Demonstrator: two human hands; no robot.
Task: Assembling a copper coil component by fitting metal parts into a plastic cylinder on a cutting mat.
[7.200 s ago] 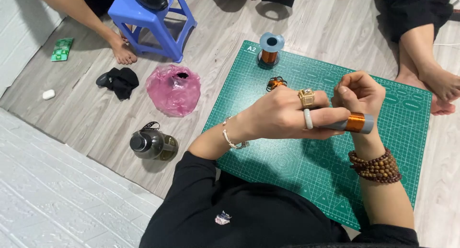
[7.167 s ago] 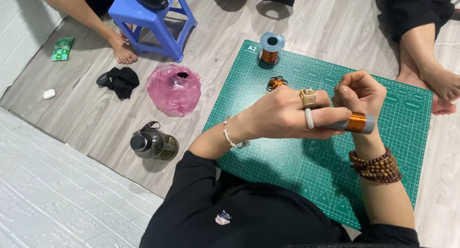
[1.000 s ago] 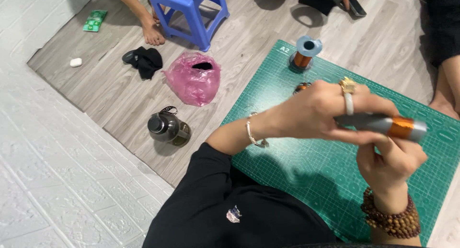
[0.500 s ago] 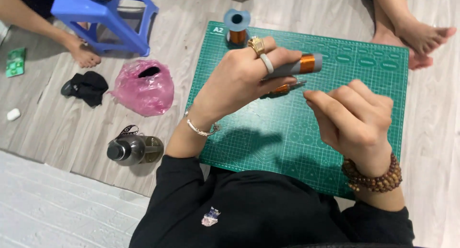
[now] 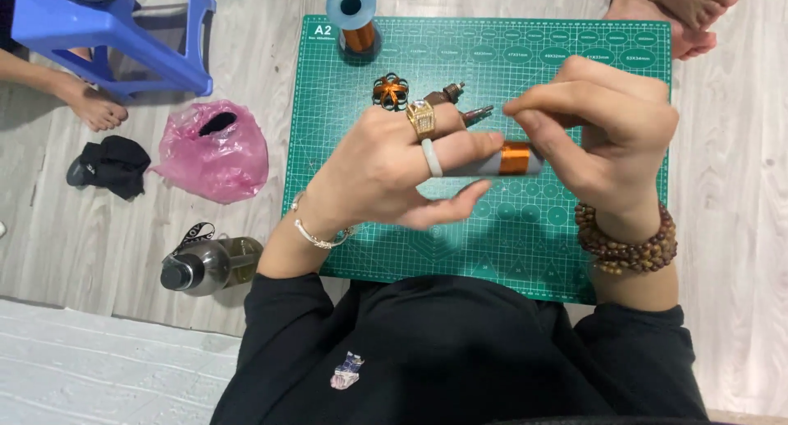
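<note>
My left hand (image 5: 386,166) grips a grey rod (image 5: 472,164) with a copper coil (image 5: 515,157) wound round it, fingers closed over the rod's left end, thumb underneath. Rod lies level, over the middle of the green mat (image 5: 525,236). Gold ring and pale band on that hand, thin bracelet at the wrist.

My right hand (image 5: 603,134) sits at the rod's right end, at 3 o'clock from the left hand, fingertips pinched together just above the coil. Pinch is tight, but whether a wire is in it I cannot tell; too thin to see. Bead bracelet (image 5: 628,244) on the right wrist.

On the mat at 12 o'clock from my left hand: a small copper flower-shaped coil (image 5: 391,90), and just beside it, toward 1 o'clock, a dark metal tool (image 5: 450,95) partly hidden by my fingers. Wire spool (image 5: 355,19) stands at the mat's far edge, 11 o'clock.

Off the mat, 9 o'clock: pink bag (image 5: 213,150), black cloth (image 5: 111,164) further left. Bottle (image 5: 205,262) lies at 8 o'clock. Blue stool (image 5: 115,31) at 10 o'clock, another person's foot (image 5: 94,109) by it. Someone else's feet (image 5: 681,15) at 1 o'clock.
</note>
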